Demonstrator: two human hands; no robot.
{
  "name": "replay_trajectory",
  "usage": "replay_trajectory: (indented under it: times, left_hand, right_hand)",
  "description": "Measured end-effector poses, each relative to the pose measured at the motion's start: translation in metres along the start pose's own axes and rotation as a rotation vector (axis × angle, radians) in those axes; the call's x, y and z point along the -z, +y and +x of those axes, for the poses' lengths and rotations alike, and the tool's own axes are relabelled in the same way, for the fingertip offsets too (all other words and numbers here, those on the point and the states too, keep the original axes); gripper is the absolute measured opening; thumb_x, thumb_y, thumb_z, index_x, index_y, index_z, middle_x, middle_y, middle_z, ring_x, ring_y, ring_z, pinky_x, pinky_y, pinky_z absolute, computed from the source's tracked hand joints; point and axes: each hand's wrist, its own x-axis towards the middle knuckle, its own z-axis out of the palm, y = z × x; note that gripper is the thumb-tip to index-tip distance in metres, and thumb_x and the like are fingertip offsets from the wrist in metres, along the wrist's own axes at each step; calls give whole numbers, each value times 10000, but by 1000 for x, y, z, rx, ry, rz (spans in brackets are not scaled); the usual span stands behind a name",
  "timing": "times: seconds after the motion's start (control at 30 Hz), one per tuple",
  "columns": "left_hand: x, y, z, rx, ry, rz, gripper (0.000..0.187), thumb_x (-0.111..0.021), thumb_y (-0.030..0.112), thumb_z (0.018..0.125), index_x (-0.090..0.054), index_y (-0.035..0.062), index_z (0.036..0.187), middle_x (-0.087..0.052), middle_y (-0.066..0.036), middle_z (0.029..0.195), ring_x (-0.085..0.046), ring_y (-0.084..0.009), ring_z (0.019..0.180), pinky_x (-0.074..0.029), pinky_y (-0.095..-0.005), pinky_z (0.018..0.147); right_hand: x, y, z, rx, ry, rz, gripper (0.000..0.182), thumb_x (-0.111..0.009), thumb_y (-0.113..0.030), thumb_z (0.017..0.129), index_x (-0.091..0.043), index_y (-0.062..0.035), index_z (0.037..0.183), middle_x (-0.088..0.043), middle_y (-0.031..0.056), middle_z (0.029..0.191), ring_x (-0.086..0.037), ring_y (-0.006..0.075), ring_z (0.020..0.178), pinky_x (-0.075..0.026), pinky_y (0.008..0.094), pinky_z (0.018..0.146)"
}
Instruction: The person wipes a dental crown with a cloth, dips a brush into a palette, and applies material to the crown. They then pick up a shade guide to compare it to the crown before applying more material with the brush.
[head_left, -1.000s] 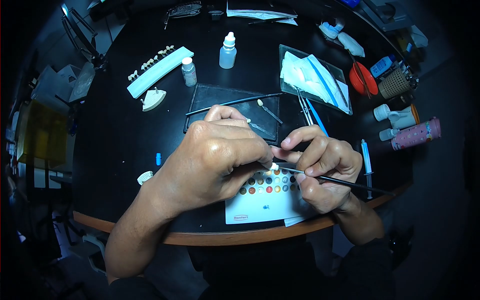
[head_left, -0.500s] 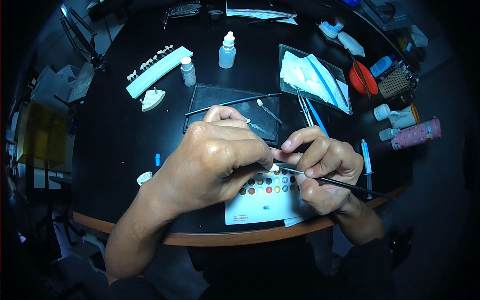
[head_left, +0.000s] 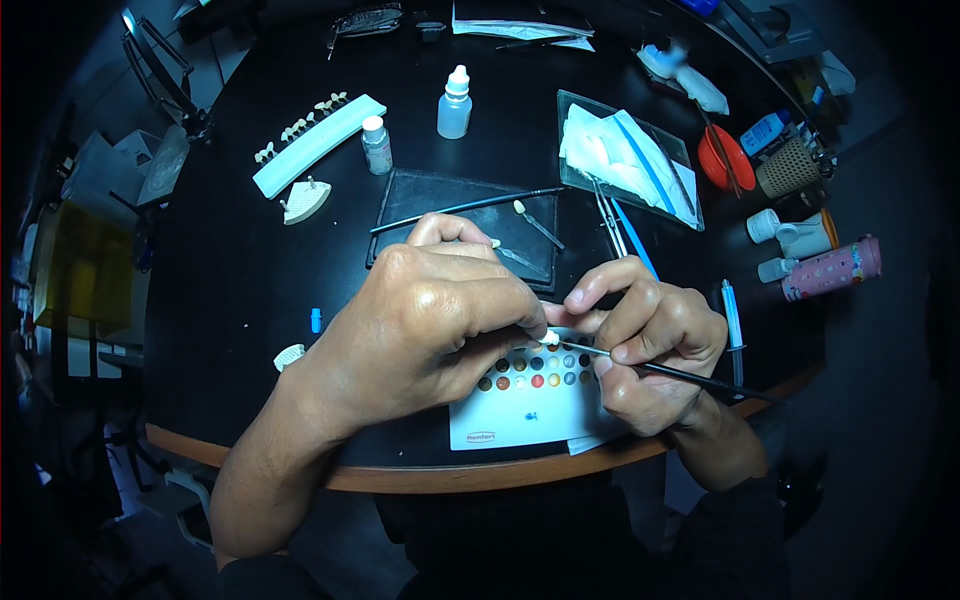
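Note:
My left hand (head_left: 440, 320) pinches a small white tooth-like piece (head_left: 550, 338) between thumb and fingertips. A thin dark brush (head_left: 690, 377) is held in my right hand (head_left: 655, 340), and its tip touches or nearly touches the white piece. Both hands are over a white palette card (head_left: 500, 420) with rows of coloured round spots and a blue smear. Behind my left hand, a dark slab (head_left: 430, 190) carries a long brush (head_left: 470, 209) and a small tooth piece on a holder (head_left: 538, 222).
At the back left are a white block with tooth tabs (head_left: 320, 145), a small vial (head_left: 377, 145) and a dropper bottle (head_left: 454, 105). Tissue on a glass plate (head_left: 610, 150), tweezers (head_left: 610, 220), a red bowl (head_left: 725, 160), a syringe (head_left: 733, 320) and a pink bottle (head_left: 830, 268) lie rightward.
My right hand and the brush have shifted very slightly. My left hand holds the white piece in almost the same place.

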Motion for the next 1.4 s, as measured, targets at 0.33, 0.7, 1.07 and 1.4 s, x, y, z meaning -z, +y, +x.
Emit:
replay_trajectory:
  times: [0.33, 0.7, 1.07, 1.4]
  left_hand:
    - [0, 0, 0, -6, 9, -8, 169, -878, 47, 749, -771, 112, 862, -794, 5, 852, -749, -142, 815, -492, -388, 932]
    - [1, 1, 1, 49, 16, -106, 126, -872, 75, 791, -806, 91, 897, -793, -26, 804, -712, -119, 663, -482, -368, 941]
    - [3, -2, 1, 67, -2, -120, 94, -856, 85, 813, -804, 92, 890, -800, -27, 830, -726, -125, 715, -480, -375, 954]
    - [3, 0, 1, 70, -2, -141, 99, -855, 77, 804, -804, 91, 887, -795, -23, 819, -710, -123, 685, -485, -380, 952]
  right_hand:
    - [1, -2, 0, 10, -13, -25, 158, -683, 57, 666, -566, -48, 676, -639, 89, 668, -749, 332, 898, -627, 465, 843]
    - [-5, -6, -5, -61, 112, 173, 112, -686, -3, 794, -587, -28, 748, -652, 120, 725, -690, 317, 1020, -659, 513, 871]
    - [-3, -6, -4, -105, 92, 258, 105, -682, -12, 857, -587, -1, 815, -640, 122, 773, -641, 290, 1078, -660, 523, 917]
    - [1, -5, -3, -38, 26, 160, 113, -647, 88, 745, -592, -9, 759, -644, 118, 779, -661, 298, 1067, -679, 508, 889]
